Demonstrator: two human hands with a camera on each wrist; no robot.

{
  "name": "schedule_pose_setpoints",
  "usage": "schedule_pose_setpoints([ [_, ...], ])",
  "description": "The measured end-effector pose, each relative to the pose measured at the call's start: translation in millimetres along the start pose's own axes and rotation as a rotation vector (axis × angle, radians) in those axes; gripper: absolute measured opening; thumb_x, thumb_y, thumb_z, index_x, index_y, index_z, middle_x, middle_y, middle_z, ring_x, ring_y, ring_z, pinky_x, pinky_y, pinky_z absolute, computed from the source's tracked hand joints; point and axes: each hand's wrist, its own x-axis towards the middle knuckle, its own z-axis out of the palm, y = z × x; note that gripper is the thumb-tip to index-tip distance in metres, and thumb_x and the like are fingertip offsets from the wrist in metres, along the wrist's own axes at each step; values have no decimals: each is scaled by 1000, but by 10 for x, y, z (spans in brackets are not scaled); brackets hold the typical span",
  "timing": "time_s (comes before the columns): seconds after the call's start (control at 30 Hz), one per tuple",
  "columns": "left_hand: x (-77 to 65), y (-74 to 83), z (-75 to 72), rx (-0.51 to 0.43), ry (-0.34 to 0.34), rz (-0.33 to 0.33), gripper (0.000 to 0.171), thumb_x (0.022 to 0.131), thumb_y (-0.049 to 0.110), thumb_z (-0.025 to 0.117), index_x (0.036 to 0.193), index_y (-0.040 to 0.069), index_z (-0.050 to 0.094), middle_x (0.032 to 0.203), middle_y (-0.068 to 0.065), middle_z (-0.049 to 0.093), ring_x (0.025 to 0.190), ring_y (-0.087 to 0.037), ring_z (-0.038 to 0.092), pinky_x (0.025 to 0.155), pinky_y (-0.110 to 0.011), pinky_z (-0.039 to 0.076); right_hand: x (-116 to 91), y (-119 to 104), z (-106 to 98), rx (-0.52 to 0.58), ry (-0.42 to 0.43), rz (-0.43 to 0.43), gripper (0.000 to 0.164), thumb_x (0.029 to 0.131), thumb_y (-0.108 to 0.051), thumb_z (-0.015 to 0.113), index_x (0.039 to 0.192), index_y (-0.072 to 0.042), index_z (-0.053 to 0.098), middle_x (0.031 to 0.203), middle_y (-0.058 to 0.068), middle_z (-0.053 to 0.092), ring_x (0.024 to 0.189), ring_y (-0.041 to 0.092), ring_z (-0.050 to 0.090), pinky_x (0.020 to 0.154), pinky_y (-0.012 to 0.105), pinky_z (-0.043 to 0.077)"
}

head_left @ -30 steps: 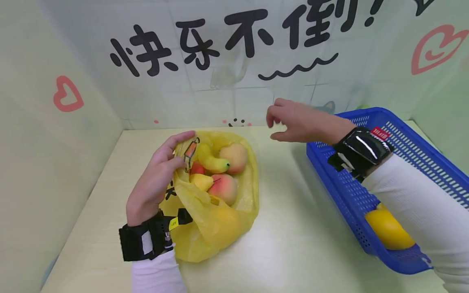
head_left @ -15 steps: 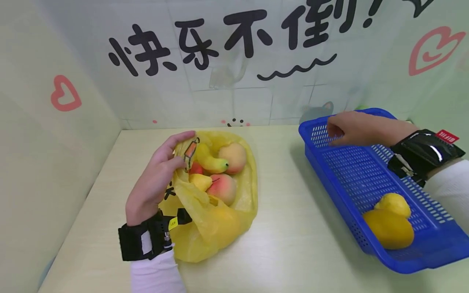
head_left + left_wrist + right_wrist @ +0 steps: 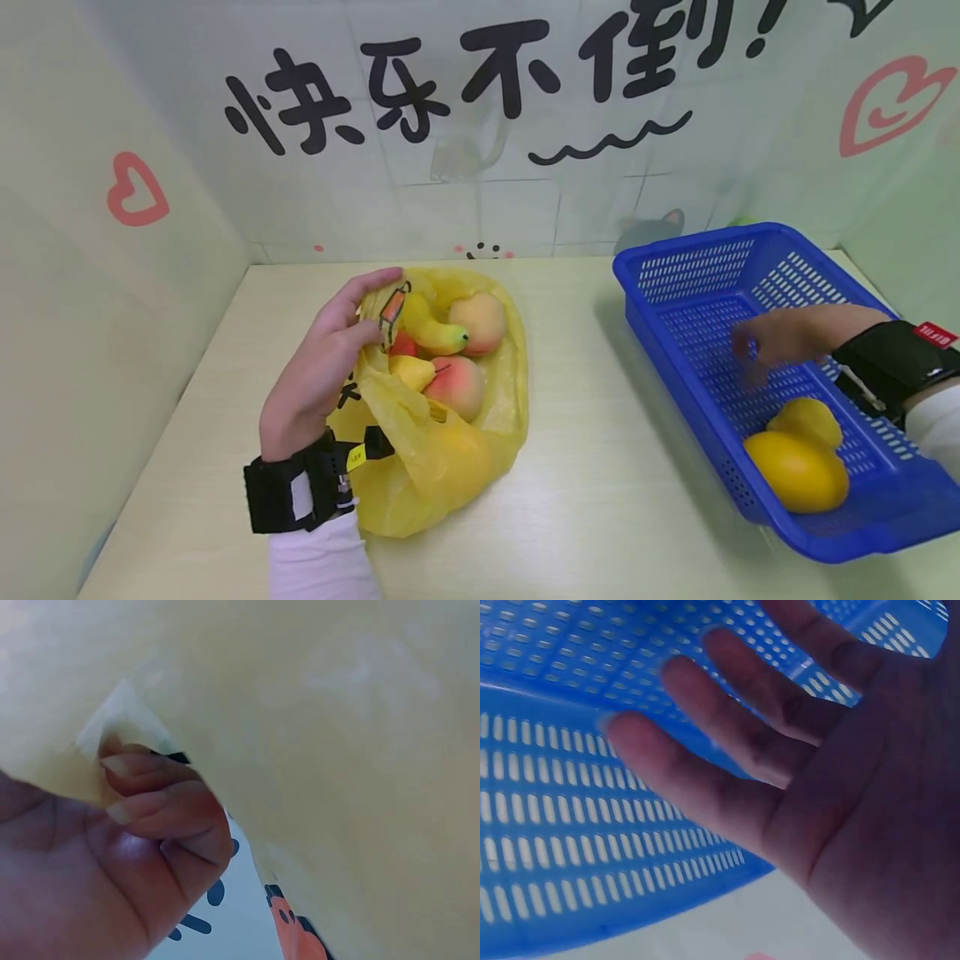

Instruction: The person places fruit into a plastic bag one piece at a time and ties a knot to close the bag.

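My left hand (image 3: pixel 318 358) grips the rim of a yellow plastic bag (image 3: pixel 450 475) and holds its mouth open. In the left wrist view, the fingers curl over the edge of the thin film. Inside the bag lie a banana (image 3: pixel 437 332), a pale peach (image 3: pixel 483 323), a pink-blushed peach (image 3: pixel 457 387), a small yellow pear-like fruit (image 3: pixel 410 372) and part of a red one (image 3: pixel 402 343). My right hand (image 3: pixel 783 337) hangs over the inside of a blue plastic basket (image 3: pixel 678 417). In the right wrist view its fingers (image 3: pixel 705 780) are spread, holding nothing.
Two yellow fruits, a larger mango-like one (image 3: pixel 797 473) and a smaller lumpy one (image 3: pixel 810 421), lie at the basket's near end. A pale table (image 3: pixel 577 467) spans between bag and basket. Behind stands a printed wall (image 3: pixel 480 208) with black characters.
My right hand has travelled from beyond the bag rightward to the basket, then lower and nearer inside it. The left hand and the bag have stayed in place.
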Motion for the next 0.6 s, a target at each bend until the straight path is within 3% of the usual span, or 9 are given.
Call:
schedule_pose_setpoints([
  [0.13,7,-4,5,-1,0,0,63,92,1,34,151,24,33,148,-9,35,123,-30,46,90,-27,56,-36,47,87,33,-128,137,85,70,-58,78,128,-3,50,123,33,53,96,44,58,71,55,56],
  [0.27,12,-6,6,-7,0,10,64,92,0,34,151,23,33,147,-10,35,121,-29,47,90,-27,56,-33,100,143,98,-205,180,90,71,-55,79,130,3,43,114,28,57,89,37,62,77,60,54],
  [0.6,6,-18,-1,-12,4,20,63,92,0,33,152,21,32,149,-8,34,124,-29,44,87,-20,55,-17,141,298,275,-216,275,115,72,-30,82,149,12,7,119,41,36,85,37,55,70,39,58],
])
